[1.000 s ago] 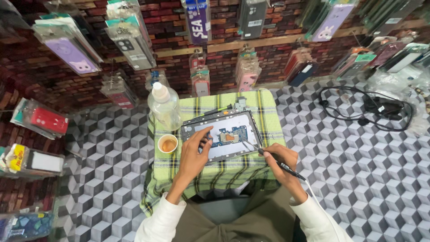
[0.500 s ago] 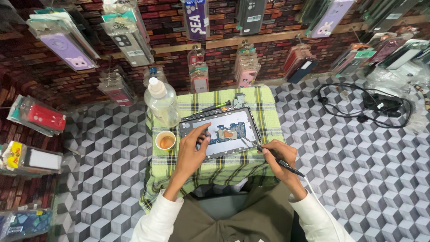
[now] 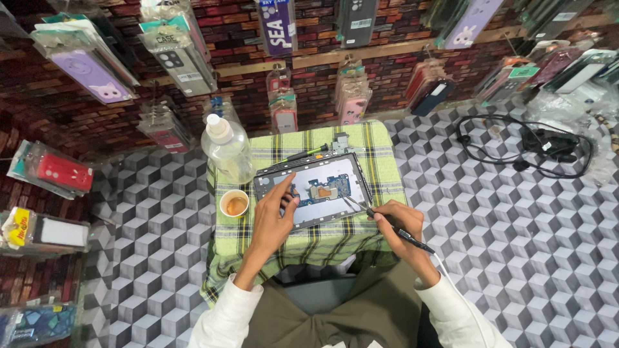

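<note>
Head view: small cup (image 3: 234, 204) holds perhaps amber liquid — left hand (image 3: 274, 222) flat, right hand (image 3: 394, 222) gripping tool (image 3: 387, 223).

White long sleeves, olive-brown trousers; bare hands (image 3: 274, 222), no gloves.

Under the left hand's (image 3: 274, 222) grip lay an opened tablet (image 3: 314, 190), its dark frame looking like matt plastic or metal around a smooth pale panel. The right hand's (image 3: 393, 222) grip closed on a slim black tool (image 3: 403, 235) with a shiny metal tip. Beneath both, woven green plaid cloth (image 3: 380, 161) covered the desk; left of the grips stood a paper cup (image 3: 234, 203) and a clear glossy plastic bottle (image 3: 227, 149).
</note>
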